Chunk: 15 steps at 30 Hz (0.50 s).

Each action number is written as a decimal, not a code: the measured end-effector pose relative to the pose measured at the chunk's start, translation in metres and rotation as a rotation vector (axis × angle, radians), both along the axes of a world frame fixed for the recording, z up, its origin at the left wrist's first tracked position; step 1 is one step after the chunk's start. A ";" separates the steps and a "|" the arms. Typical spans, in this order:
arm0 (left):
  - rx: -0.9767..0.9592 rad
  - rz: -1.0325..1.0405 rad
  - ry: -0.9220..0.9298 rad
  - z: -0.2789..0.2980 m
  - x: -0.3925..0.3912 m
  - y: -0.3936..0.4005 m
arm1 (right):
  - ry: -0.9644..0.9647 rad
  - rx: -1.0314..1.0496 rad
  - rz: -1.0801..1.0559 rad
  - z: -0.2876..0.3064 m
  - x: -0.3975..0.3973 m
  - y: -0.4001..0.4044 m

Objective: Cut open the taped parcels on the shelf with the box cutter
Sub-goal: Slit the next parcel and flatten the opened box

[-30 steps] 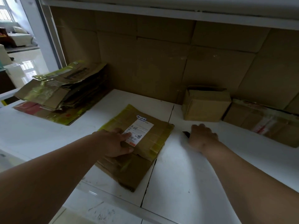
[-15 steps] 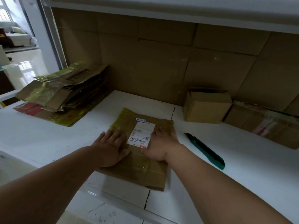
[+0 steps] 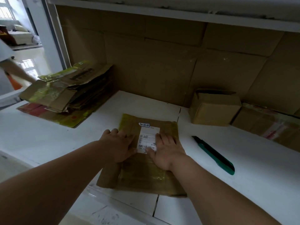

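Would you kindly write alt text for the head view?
Both hands, left hand and right hand, press flat on a taped parcel on the white shelf; the green box cutter lies untouched to its right.

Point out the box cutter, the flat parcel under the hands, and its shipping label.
box cutter [image 3: 215, 155]: head view, middle of the green handle.
flat parcel [image 3: 141, 174]: head view, taped near half.
shipping label [image 3: 148, 135]: head view, white upper part.

flat brown taped parcel [image 3: 142, 172] with white label on shelf [image 3: 48, 140], green box cutter [image 3: 214, 155] lying just right
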State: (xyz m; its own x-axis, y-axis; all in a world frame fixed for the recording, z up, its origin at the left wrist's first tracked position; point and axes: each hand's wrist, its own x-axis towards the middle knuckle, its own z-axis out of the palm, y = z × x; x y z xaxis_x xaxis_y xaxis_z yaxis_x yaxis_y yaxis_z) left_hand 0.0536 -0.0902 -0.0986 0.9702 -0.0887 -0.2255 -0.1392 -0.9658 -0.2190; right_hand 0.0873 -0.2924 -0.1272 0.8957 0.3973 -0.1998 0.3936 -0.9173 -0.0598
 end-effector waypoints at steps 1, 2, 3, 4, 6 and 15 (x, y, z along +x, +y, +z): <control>0.001 0.003 -0.020 0.001 0.002 -0.001 | 0.017 -0.020 0.011 0.004 0.006 0.001; -0.007 0.004 -0.036 0.001 0.005 -0.001 | 0.019 -0.024 0.019 0.010 0.012 0.002; -0.027 0.000 -0.052 -0.001 0.008 -0.002 | -0.007 -0.010 0.022 0.015 0.019 0.002; -0.065 0.000 -0.060 -0.003 0.010 -0.002 | -0.054 0.020 0.015 0.018 0.024 0.002; -0.194 0.025 -0.048 -0.009 0.012 0.000 | -0.126 0.070 -0.020 0.015 0.027 -0.001; -0.138 0.085 -0.013 -0.010 0.043 0.007 | -0.054 0.043 -0.056 0.011 0.050 -0.006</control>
